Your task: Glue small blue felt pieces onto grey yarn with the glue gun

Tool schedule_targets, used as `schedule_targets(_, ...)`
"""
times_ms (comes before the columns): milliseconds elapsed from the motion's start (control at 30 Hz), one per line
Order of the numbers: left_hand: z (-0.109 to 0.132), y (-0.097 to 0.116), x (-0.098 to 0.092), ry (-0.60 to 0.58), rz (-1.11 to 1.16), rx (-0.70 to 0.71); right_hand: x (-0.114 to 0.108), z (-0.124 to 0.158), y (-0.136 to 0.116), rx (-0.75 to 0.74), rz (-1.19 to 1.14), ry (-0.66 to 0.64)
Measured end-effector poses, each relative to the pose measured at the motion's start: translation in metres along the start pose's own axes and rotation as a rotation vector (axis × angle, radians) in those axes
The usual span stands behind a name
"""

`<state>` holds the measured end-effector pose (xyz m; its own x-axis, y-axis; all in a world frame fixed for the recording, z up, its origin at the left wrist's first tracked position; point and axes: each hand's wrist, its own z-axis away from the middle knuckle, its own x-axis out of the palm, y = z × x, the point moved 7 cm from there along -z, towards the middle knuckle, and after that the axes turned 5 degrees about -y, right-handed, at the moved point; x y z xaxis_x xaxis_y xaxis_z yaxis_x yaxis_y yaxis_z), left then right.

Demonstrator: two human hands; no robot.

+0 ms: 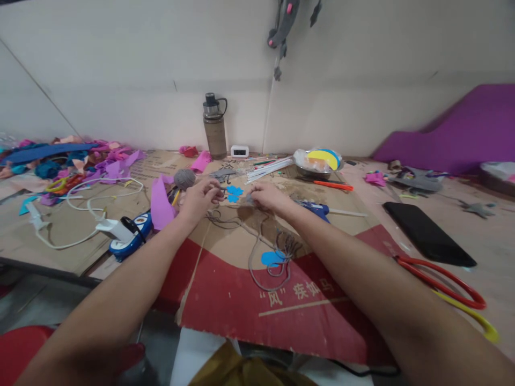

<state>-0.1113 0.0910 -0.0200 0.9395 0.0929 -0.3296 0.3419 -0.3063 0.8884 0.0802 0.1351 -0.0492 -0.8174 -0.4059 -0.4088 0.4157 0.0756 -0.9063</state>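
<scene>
A blue felt-like flower cut-out (234, 193) lies on the cardboard between my two hands. My left hand (202, 197) is just left of it, fingers curled and tips together near the petals; what they pinch is too small to tell. On the flower's right, my right hand (266, 196) is closed in a pinch, its fingertips partly hidden. Grey cord (257, 241) trails from below the hands toward the front. It loops around and over a second blue cut-out (270, 259). A blue glue gun (316, 209) lies beyond my right wrist, partly covered by the arm.
A grey yarn ball (184, 178), bottle (215, 128) and small white clock (240, 151) stand behind. White sticks (269, 169) lie near a bowl (316, 170). Left are a blue power strip (134, 241) and felt scraps (116, 167); right, a phone (428, 233) and red-handled scissors (446, 279).
</scene>
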Motion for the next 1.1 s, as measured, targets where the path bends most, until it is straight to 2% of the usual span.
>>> schedule_targets(100,0.002,0.0,0.007,-0.057,-0.053,-0.01,0.001,0.005,-0.014,-0.167,0.426,0.04)
schedule_targets(167,0.004,0.0,0.012,-0.083,-0.095,-0.041,0.001,0.01,-0.024,-0.264,0.532,0.128)
schedule_targets(267,0.005,-0.002,0.015,-0.108,-0.133,-0.077,0.005,0.015,-0.039,-0.432,0.443,0.221)
schedule_targets(400,0.004,-0.003,0.016,-0.12,-0.126,-0.074,0.02,0.012,-0.044,-0.554,0.253,0.152)
schedule_targets(667,0.008,0.009,0.017,-0.08,-0.008,-0.15,0.027,0.004,-0.036,-0.516,0.15,0.119)
schedule_targets(900,0.006,0.008,0.016,-0.171,-0.14,-0.063,0.022,-0.008,-0.009,-0.214,-0.271,0.051)
schedule_targets(1033,0.003,0.007,0.013,-0.166,-0.24,0.015,0.023,-0.007,-0.01,-0.253,-0.275,0.003)
schedule_targets(1100,0.003,0.007,0.012,-0.148,-0.22,0.016,0.025,-0.006,-0.011,-0.283,-0.271,-0.024)
